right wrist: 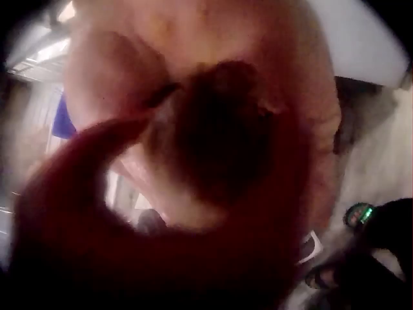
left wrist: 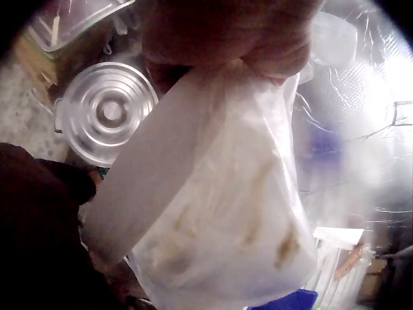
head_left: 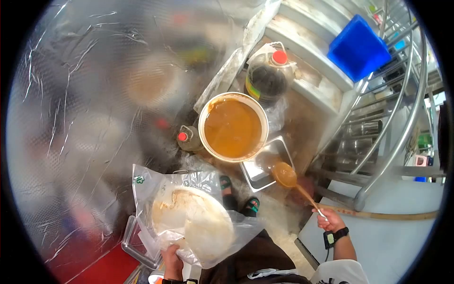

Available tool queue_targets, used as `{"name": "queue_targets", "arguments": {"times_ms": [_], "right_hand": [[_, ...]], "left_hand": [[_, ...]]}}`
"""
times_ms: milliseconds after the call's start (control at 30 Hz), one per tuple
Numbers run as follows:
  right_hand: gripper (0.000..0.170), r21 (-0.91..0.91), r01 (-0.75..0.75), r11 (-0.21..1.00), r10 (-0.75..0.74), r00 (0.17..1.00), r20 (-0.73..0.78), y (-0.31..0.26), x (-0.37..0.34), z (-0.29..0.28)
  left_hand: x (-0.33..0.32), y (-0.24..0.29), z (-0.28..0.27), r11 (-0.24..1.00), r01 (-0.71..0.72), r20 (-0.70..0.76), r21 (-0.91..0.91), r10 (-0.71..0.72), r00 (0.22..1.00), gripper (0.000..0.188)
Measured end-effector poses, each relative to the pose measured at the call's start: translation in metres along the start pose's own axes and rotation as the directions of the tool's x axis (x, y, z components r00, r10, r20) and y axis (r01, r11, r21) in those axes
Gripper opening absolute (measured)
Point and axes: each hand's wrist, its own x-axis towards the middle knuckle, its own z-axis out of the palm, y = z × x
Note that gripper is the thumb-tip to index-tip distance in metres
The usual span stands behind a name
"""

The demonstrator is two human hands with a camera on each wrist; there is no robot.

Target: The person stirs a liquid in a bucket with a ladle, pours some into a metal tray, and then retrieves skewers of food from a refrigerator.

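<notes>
In the head view my right hand (head_left: pixel 331 220) grips the handle of a brown-coated ladle (head_left: pixel 284 175), whose bowl is over the right side of a metal tray (head_left: pixel 261 171). A white bucket (head_left: pixel 203 124) of brown liquid stands just above the tray. My left hand (head_left: pixel 172 259) pinches a clear plastic bag (head_left: pixel 156 189) around or over a stained round white lid (head_left: pixel 208 227); which of the two, I cannot tell. The left wrist view shows the left hand (left wrist: pixel 226 39) at the gathered plastic (left wrist: pixel 239 194). Up close, the right hand (right wrist: pixel 213 129) is blurred and dark.
Behind the bucket stands a large red-capped jug (head_left: pixel 269 78), with a smaller red-capped bottle (head_left: pixel 189 138) to its left. Steps (head_left: pixel 312 57) and a metal railing (head_left: pixel 402 109) rise at right, near a blue bin (head_left: pixel 359 47). Silvery sheeting (head_left: pixel 94 118) spreads across the left.
</notes>
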Motion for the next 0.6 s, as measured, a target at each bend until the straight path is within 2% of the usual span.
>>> {"name": "queue_targets", "arguments": {"times_ms": [33,67,100,133,167,200,233,300,333,367,433,467,500,567,600], "right_hand": [[0.037,-0.004,0.002,1.000,-0.002,1.000,0.007,-0.004,-0.012,0.003],[0.036,0.016,0.008,1.000,-0.008,1.000,0.023,-0.011,-0.023,0.009],[0.036,0.010,0.009,1.000,-0.009,1.000,0.022,-0.019,-0.033,0.020],[0.036,-0.030,0.015,0.999,-0.015,1.000,0.013,-0.029,-0.040,0.034],[0.036,-0.071,0.021,0.997,-0.020,1.000,0.004,-0.038,-0.043,0.043],[0.035,-0.112,0.077,0.991,-0.066,0.993,0.102,-0.043,-0.038,0.046],[0.035,-0.120,0.078,0.990,-0.066,0.993,0.100,-0.052,-0.036,0.065],[0.031,-0.377,0.095,0.922,-0.128,0.990,-0.063,-0.073,-0.022,0.130],[0.029,-0.503,0.134,0.854,-0.193,0.979,-0.067,-0.077,-0.006,0.147],[0.027,-0.620,0.166,0.767,-0.256,0.965,-0.059,-0.081,0.017,0.161],[0.026,-0.909,0.159,0.384,-0.451,0.892,-0.035,-0.094,0.066,0.192],[0.026,-0.969,0.246,0.022,-0.616,0.767,0.180,-0.097,0.108,0.182],[0.026,-0.903,0.254,-0.346,-0.671,0.606,0.427,-0.098,0.147,0.174],[0.022,-0.870,-0.099,-0.483,-0.617,0.743,0.258,-0.111,0.192,0.204],[0.022,-0.867,-0.095,-0.489,-0.609,0.749,0.261,-0.117,0.207,0.223]], "left_hand": [[0.002,-0.006,-0.006,1.000,0.000,-0.001,-0.004,0.000,1.000,0.019],[0.004,-0.015,-0.013,0.961,-0.144,0.029,0.238,0.141,0.990,0.019],[0.005,-0.019,-0.017,0.844,-0.280,0.091,0.457,0.269,0.959,0.019],[0.005,-0.017,-0.013,0.848,-0.279,0.088,0.451,0.269,0.959,0.019],[0.006,-0.014,-0.009,0.948,-0.164,-0.004,0.274,0.171,0.985,0.021],[0.006,-0.010,-0.003,0.996,-0.048,-0.074,0.075,0.054,0.996,0.022],[0.004,-0.002,0.003,0.997,-0.045,-0.076,0.067,0.050,0.996,0.022],[0.000,0.015,0.017,0.986,0.106,-0.031,-0.128,-0.110,0.993,0.037],[0.000,0.019,0.022,0.985,0.108,-0.033,-0.137,-0.114,0.993,0.037],[-0.001,0.022,0.026,0.980,0.114,-0.056,-0.162,-0.124,0.991,0.039],[0.001,0.023,0.026,0.974,0.117,-0.089,-0.192,-0.136,0.987,0.041],[0.003,0.020,0.023,0.985,0.090,-0.068,-0.146,-0.101,0.993,0.042],[0.005,0.018,0.020,0.993,0.062,-0.046,-0.098,-0.066,0.997,0.043],[0.008,0.015,0.023,0.986,0.089,-0.108,-0.142,-0.105,0.989,0.044],[0.011,0.012,0.023,0.976,0.118,-0.156,-0.184,-0.148,0.977,0.045]]}}
